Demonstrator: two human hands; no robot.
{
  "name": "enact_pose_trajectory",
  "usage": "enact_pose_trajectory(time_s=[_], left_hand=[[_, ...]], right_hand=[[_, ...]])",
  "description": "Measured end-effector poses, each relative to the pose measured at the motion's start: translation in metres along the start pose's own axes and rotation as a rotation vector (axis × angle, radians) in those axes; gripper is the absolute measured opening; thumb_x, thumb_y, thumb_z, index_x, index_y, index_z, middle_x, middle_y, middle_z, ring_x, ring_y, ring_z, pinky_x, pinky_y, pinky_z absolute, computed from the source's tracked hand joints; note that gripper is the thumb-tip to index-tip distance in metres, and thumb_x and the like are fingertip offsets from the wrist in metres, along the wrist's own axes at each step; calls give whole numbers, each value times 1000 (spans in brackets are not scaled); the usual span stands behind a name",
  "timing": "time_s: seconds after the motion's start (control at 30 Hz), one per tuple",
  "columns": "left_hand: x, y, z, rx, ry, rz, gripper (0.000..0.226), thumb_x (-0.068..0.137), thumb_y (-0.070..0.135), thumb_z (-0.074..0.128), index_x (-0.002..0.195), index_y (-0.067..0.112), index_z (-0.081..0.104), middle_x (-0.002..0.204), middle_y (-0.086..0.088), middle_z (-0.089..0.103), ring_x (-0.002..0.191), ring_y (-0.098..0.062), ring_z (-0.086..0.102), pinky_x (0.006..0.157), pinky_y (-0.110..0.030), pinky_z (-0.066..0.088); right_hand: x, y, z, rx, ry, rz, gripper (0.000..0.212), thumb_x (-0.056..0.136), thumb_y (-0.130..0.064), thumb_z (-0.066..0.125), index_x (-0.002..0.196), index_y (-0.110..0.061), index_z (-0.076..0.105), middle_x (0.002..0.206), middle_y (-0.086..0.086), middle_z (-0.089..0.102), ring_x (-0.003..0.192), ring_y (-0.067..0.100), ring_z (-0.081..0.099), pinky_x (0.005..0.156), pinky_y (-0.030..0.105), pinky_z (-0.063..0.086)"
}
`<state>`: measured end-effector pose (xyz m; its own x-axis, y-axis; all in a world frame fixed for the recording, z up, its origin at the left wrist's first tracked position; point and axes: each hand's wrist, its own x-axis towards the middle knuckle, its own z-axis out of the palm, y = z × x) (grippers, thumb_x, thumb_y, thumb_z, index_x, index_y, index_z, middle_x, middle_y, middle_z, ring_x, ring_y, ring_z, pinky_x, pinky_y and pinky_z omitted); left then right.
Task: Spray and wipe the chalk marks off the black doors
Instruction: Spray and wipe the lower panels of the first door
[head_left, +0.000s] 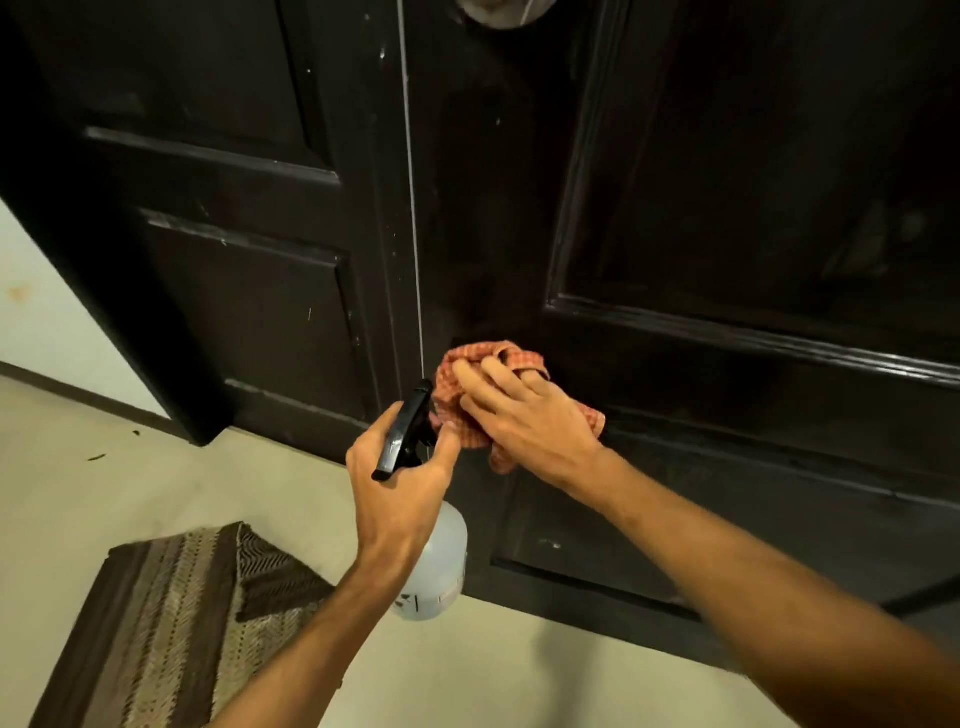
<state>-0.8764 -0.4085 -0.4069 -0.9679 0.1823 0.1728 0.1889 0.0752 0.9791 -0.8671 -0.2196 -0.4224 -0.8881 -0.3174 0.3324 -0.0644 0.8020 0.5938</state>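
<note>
Wiping the right door (727, 208): right hand (524, 415) presses the cloth (449, 382) flat to the wood, fingers spread, not clenched, just beside the seam (414, 208) between the doors and below the big upper panel. Left hand (400, 483) is wrapped round the bottle (439, 566) at its neck, with the body hanging below the fist and the nozzle aimed at the cloth from close by. Risks, my read: the cloth is bunched, so only part of it contacts the door and chalk may smear rather than lift. A trigger squeeze from here would wet cloth and hand, not door. Runoff could drip to the floor (519, 675); the mat (171, 613) sits off to the left, apart from the doors. White specks (382, 52) show on the left door (234, 291) near the seam, plus one speck (550, 544) on the right door's lower panel, so I judge there's plenty left. Can't tell chalk from chipped paint. Hidden: the surface under the cloth, the trigger finger, the liquid level. The knob (498, 13) is cut off at the top, and the right door runs out of frame, dark.
</note>
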Motion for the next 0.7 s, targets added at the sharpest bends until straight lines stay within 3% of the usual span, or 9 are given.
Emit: enact_pose_trajectory(time_s=[0.03, 0.1, 0.17, 0.23, 0.33, 0.4, 0.53, 0.63, 0.7], left_hand=[[-2, -9, 0, -4, -3, 21, 25, 92, 15, 79, 81, 33, 64, 74, 24, 67, 74, -1, 65, 72, -42, 60], [-3, -25, 2, -16, -6, 56, 25, 91, 16, 79, 80, 32, 64, 74, 21, 67, 74, -5, 66, 70, -35, 56], [-2, -45, 7, -23, 11, 93, 24, 91, 17, 79, 76, 28, 64, 69, 9, 65, 65, -16, 64, 63, -43, 57], [-1, -61, 12, -26, 51, 124, 26, 90, 17, 79, 71, 25, 63, 61, 2, 60, 59, -27, 61, 58, -49, 56], [-2, -76, 13, -34, 53, 173, 29, 90, 17, 79, 70, 30, 63, 57, 8, 58, 55, -22, 58, 57, -45, 54], [-2, -84, 9, -47, 53, 200, 25, 91, 21, 79, 73, 32, 64, 59, 8, 59, 57, -24, 59, 59, -50, 56], [-3, -93, 9, -72, 99, 285, 17, 87, 29, 77, 76, 31, 64, 62, 4, 62, 62, -29, 63, 65, -57, 59], [-15, -87, 16, -81, 68, 365, 26, 91, 20, 79, 76, 38, 67, 63, 5, 64, 57, -23, 60, 59, -48, 57], [-23, -82, 24, -67, 29, 406, 27, 92, 18, 79, 77, 37, 67, 66, 5, 65, 56, -18, 60, 56, -38, 55]], right_hand=[[-5, 0, 6, -74, -47, -93, 85, 59, -51, 89, 134, -19, 63, 159, 8, 41, 137, 29, 41, 94, 36, 43], [-1, 13, 6, -181, 68, -130, 64, 76, -39, 76, 135, -20, 60, 161, 9, 39, 139, 29, 39, 97, 38, 35], [9, 19, 7, -212, 246, 55, 62, 81, -40, 64, 138, -20, 55, 163, 9, 36, 143, 29, 32, 102, 43, 30], [10, -1, 17, -193, 296, 224, 61, 89, -41, 59, 145, -17, 50, 168, 9, 25, 153, 30, 19, 113, 48, 23], [-5, -34, 51, -234, 142, -46, 70, 97, -33, 56, 159, -13, 32, 172, 15, 1, 158, 33, -9, 125, 53, 9], [2, -14, 34, -294, 149, -138, 71, 96, -32, 50, 161, -14, 28, 171, 15, -4, 158, 33, -4, 127, 53, 7], [24, 10, 0, -93, 414, 296, 61, 105, -48, 42, 159, -19, 35, 172, 11, 9, 158, 34, 3, 127, 56, 1], [-9, -23, 40, -160, 263, 103, 55, 102, -35, 47, 155, -19, 43, 172, 12, 7, 158, 35, 2, 127, 55, 0], [-41, -7, 46, -188, 230, 91, 59, 96, -31, 42, 153, -20, 45, 172, 11, 4, 159, 34, 0, 127, 55, 3]])
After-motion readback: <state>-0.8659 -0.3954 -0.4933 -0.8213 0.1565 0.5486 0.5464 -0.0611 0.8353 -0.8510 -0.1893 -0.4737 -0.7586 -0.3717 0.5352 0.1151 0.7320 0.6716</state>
